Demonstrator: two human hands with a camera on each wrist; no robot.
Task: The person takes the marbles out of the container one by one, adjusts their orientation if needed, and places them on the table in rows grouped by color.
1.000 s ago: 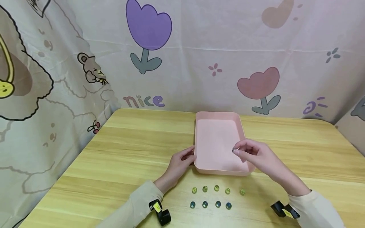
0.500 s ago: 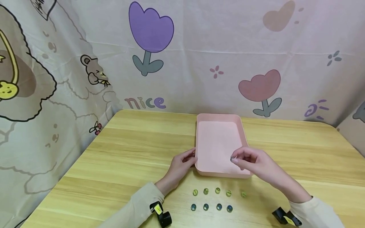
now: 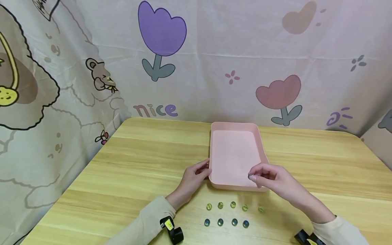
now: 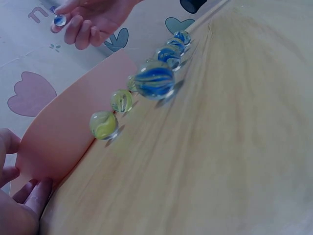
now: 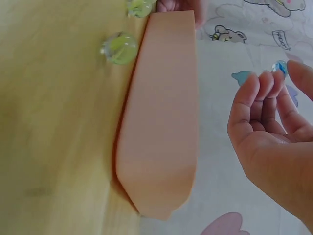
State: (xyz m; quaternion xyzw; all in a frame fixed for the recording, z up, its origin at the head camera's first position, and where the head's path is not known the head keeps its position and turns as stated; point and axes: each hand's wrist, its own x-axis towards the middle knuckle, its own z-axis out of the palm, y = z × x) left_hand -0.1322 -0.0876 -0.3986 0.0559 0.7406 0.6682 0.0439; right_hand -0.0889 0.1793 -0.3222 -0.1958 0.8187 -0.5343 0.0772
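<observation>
In the head view my right hand point(image 3: 271, 178) pinches a blue-swirled glass marble point(image 3: 249, 176) between thumb and fingertip. It hovers over the near right part of a pink tray point(image 3: 234, 153); the right wrist view shows the blue marble point(image 5: 279, 68) at the fingertips too. My left hand point(image 3: 191, 178) rests its thumb and fingers against the tray's left wall, with some fingertips hidden. In front of the tray lie two rows of marbles: yellow-swirled marbles point(image 3: 233, 205) nearer the tray and blue-swirled marbles point(image 3: 234, 222) closer to me.
A wooden table point(image 3: 147, 153) carries the tray and marbles. Behind it hangs a printed cloth point(image 3: 211, 85), which also covers the left side. Black wrist cameras point(image 3: 173, 231) are strapped over both sleeves.
My right hand has come slightly down and toward me over the tray, still pinching the marble. The left hand, tray and marble rows stay in place; the head view has shifted a little.
</observation>
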